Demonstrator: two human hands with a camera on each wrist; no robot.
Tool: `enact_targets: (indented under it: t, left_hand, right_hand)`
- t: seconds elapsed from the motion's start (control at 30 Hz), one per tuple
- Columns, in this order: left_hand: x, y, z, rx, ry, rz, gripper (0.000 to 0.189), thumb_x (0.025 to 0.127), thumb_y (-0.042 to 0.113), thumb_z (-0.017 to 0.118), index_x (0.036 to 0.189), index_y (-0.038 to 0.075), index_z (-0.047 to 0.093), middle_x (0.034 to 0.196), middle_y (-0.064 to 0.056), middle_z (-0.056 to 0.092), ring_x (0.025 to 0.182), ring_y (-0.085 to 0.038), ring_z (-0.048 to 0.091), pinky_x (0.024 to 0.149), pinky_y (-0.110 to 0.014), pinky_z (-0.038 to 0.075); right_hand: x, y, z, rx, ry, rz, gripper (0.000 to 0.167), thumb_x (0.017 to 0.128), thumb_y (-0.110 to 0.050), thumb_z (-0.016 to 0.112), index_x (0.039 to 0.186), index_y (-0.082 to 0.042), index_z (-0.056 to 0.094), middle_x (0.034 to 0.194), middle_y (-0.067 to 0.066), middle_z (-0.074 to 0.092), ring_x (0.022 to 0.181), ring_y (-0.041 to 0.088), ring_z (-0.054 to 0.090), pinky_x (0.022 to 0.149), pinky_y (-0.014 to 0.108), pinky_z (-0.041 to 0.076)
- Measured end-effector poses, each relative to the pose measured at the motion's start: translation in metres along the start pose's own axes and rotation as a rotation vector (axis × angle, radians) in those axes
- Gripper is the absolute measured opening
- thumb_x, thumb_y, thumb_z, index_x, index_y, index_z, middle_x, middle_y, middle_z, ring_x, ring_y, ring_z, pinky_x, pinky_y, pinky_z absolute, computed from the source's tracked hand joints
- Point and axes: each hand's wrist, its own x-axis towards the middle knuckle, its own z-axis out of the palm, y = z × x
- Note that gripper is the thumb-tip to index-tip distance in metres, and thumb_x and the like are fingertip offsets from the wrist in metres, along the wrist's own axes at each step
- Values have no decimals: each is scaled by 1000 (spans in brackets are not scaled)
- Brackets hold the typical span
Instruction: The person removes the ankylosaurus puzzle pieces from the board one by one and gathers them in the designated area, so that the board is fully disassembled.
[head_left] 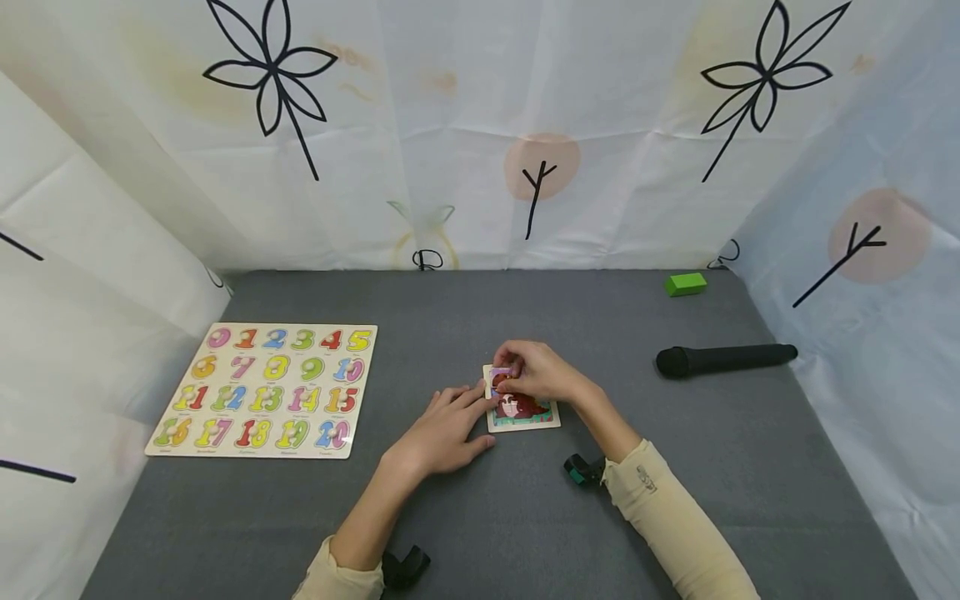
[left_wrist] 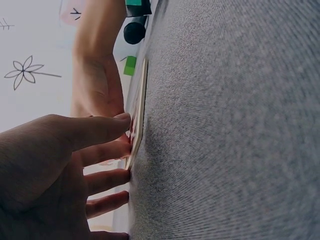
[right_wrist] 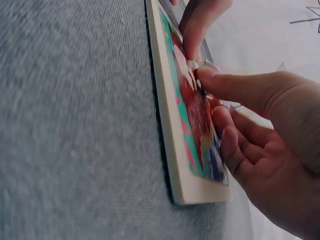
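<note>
A small wooden jigsaw puzzle point(head_left: 525, 422) with a pale frame lies flat on the grey tabletop, its picture red, teal and white. My right hand point(head_left: 542, 372) is over its upper part, thumb and fingers pinching a small puzzle piece point(right_wrist: 209, 98) close to the picture. Those fingers hide much of the piece. To the left, my left hand point(head_left: 452, 429) lies spread with fairly straight fingers, fingertips at the puzzle's left edge. In the left wrist view the thumb point(left_wrist: 100, 131) reaches over the board's edge point(left_wrist: 142, 105).
A wooden number board point(head_left: 262, 392) with numerals 0 to 20 lies on the left. At the right are a black microphone point(head_left: 723, 360) and, farther back, a green block point(head_left: 686, 285). White printed cloth point(head_left: 465, 125) walls the back and sides.
</note>
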Motion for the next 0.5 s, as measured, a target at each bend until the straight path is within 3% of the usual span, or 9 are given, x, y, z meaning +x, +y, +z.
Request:
enact_targets:
  t: [0.23, 0.5]
  left_hand:
    - [0, -2, -1, -28, -26, -7, 62, 108, 31, 69, 165, 18, 49, 180, -10, 30, 165, -40, 31, 132, -73, 21]
    - [1, -4, -1, -26, -57, -5, 66, 108, 33, 69, 167, 19, 44, 182, -10, 26, 168, -38, 26, 134, -73, 18]
  right_hand:
    - [-3, 12, 1, 131, 63, -3, 11, 106, -12, 71, 114, -7, 74, 103, 10, 74, 90, 14, 68, 80, 25, 57]
    - [-18, 22, -10, 297, 156, 33, 16, 106, -9, 69, 119, 0, 73, 106, 21, 76, 88, 28, 74, 75, 27, 60]
